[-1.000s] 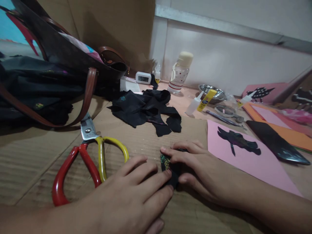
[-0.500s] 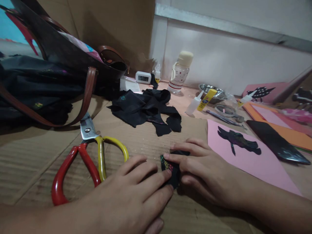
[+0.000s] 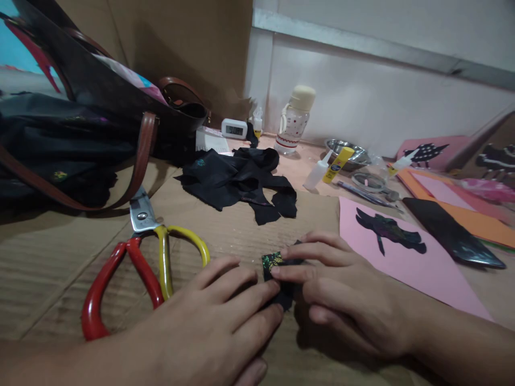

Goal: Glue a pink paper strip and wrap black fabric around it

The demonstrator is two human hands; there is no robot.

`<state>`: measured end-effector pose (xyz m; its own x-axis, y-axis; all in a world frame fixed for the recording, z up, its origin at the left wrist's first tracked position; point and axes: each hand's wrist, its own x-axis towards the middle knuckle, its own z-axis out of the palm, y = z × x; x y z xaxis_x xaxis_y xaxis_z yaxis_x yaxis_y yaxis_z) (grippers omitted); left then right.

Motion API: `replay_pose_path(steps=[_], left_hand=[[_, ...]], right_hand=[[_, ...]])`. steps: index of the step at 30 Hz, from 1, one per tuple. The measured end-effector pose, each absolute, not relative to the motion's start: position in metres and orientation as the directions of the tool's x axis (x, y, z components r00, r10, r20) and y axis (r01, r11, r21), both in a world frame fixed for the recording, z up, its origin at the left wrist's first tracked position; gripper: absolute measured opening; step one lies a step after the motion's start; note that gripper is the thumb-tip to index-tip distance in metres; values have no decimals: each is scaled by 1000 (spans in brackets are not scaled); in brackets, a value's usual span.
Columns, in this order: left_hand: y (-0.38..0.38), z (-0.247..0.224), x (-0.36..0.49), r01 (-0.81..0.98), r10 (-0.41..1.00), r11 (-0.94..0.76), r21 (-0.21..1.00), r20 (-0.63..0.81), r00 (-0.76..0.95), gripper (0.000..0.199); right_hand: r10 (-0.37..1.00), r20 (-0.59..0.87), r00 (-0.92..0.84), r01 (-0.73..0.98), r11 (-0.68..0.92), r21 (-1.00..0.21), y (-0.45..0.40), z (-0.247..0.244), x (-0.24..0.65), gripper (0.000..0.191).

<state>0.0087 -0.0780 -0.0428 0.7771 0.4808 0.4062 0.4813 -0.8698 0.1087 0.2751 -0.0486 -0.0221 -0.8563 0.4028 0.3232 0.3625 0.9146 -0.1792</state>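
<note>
A small black fabric scrap with a glittery green and gold patch lies on the cardboard in front of me. My left hand rests palm down, its outstretched fingertips on the scrap's left edge. From the right, my right hand presses the patch with its index and middle fingers, which are spread; part of the scrap is hidden under them. Scissors with red and yellow handles lie beyond my left hand. On a pink sheet to the right is a black fabric cutout.
Black cloth pieces are heaped ahead. A dark bag with brown handles stands at left. Farther back are a bottle, a white clock, a glue bottle, a glue stick and a metal bowl. A dark phone-like slab lies right.
My right hand's fingers have shifted on the scrap, with index and middle fingers now spread apart over the glitter patch. More of its green and gold top corner shows. The view has shifted slightly.
</note>
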Motion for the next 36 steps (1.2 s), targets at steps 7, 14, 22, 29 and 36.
replay_pose_path(steps=[7, 14, 22, 29, 36], left_hand=[[-80, -48, 8, 472, 447, -880, 56, 437, 780, 30], [-80, -57, 9, 437, 393, -899, 27, 489, 779, 22], [-82, -53, 8, 438, 409, -897, 60, 487, 772, 20], [-78, -53, 9, 432, 412, -899, 73, 477, 777, 25], [-80, -51, 9, 444, 426, -893, 80, 469, 774, 22]], right_hand=[[438, 292, -850, 376, 893, -246, -48, -25, 274, 28], [460, 245, -853, 423, 886, -191, -50, -26, 273, 24], [561, 181, -808, 521, 823, -225, -49, -23, 265, 17], [404, 166, -899, 372, 908, -193, -52, -21, 271, 25], [561, 97, -822, 520, 809, -275, -48, -24, 266, 24]])
